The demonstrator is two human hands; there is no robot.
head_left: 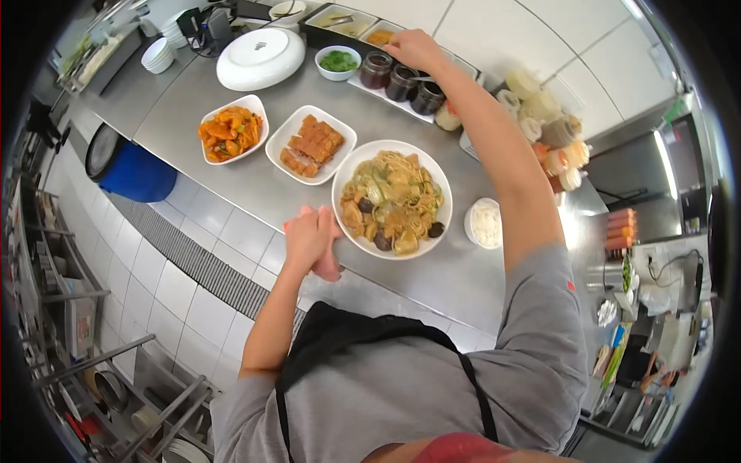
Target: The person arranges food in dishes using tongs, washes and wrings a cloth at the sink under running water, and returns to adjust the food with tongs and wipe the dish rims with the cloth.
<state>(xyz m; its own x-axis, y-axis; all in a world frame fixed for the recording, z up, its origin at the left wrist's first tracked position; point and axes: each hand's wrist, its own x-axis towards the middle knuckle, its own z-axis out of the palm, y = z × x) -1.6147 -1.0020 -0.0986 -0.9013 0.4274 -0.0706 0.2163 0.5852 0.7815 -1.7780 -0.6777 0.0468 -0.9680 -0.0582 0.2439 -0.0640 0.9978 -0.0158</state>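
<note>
Near the counter's front edge my left hand [311, 238] is closed on a pink cloth [329, 261], just left of a large white bowl of noodles [394, 202]. My right hand [417, 51] reaches to the back of the counter, over a tray insert with orange-brown food [380, 36]; its fingertips are hidden, so what they touch cannot be made out. Below that hand stand dark sauce jars [402, 82]. A square bowl of sliced fried meat [312, 147] and a dish of orange food [231, 133] sit to the left, and a bowl of rice [486, 224] to the right.
A small bowl of chopped greens [338, 62] and an upturned white plate [261, 59] are at the back. Squeeze bottles [544, 123] crowd the right rear. A blue bin [137, 170] stands on the floor at left, and metal racks [147, 386] are lower left.
</note>
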